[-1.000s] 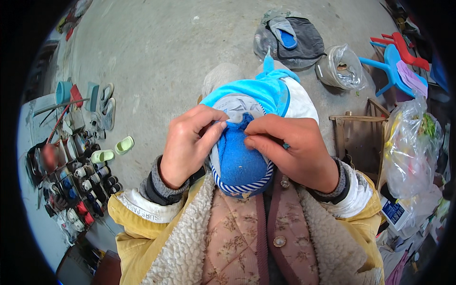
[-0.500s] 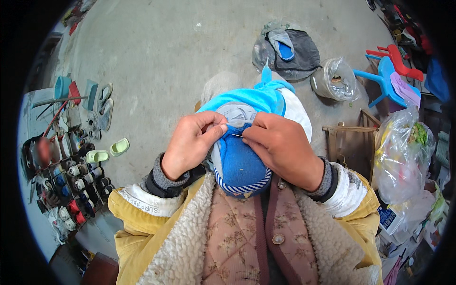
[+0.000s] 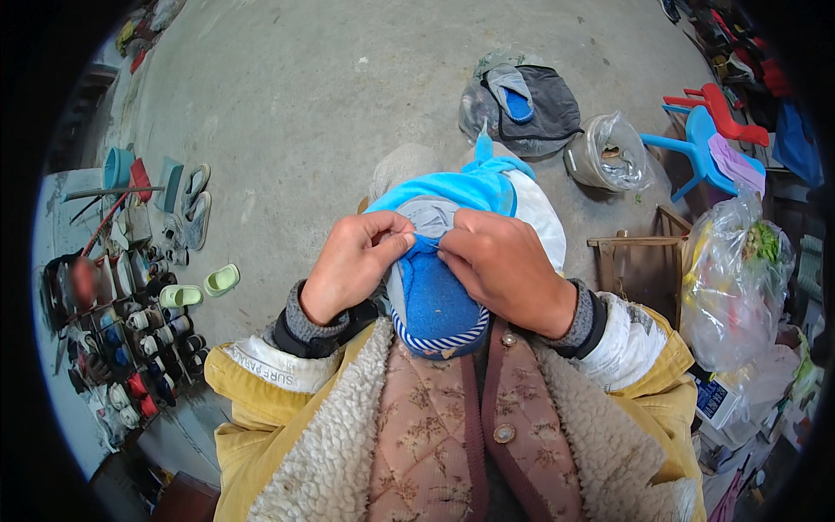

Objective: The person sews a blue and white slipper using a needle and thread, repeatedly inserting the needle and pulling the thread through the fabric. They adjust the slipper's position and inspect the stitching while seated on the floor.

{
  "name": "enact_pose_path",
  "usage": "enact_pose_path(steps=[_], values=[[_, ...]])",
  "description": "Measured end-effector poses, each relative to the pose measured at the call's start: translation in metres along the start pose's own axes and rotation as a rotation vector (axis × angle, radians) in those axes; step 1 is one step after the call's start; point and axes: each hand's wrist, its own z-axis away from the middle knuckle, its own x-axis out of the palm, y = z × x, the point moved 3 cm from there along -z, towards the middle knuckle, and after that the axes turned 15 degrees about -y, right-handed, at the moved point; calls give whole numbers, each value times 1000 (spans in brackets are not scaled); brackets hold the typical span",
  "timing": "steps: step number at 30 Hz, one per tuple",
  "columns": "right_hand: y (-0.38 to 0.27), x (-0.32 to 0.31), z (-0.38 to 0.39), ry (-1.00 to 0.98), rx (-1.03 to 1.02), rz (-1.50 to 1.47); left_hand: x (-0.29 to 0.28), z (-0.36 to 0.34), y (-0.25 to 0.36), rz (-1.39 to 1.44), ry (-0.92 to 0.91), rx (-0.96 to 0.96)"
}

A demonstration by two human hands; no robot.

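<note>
While a grey concrete floor [image 3: 287,96] spreads across the room, shelved shoes [image 3: 156,326] crowd its left side. Bright blue cloth [image 3: 470,187] drapes over the person's lap; beyond it, toward the right, are a light blue plastic stool [image 3: 703,139] and, just beside it, a bucket [image 3: 578,165] lined with clear plastic. Close before the chest, at the lap, lies a blue slipper [image 3: 439,300], its near end edged with striped trim and its far end showing grey fabric. On the slipper's far left edge, the left hand [image 3: 352,257] pinches the material between thumb and fingers. Opposite, the right hand [image 3: 504,270] has its thumb and forefinger closed upon a thin, needle-like sliver [image 3: 432,244], partly hidden.
</note>
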Motion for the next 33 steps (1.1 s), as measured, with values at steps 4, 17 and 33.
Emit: enact_pose_path(steps=[4,17,33], values=[[1,1,0,2,0,-6,0,-1,0,14,-12,0],[3,5,-1,-9,10,19,-2,-3,-1,49,-70,-55],[2,6,-1,-33,20,35,-2,-1,1,37,-53,-58]])
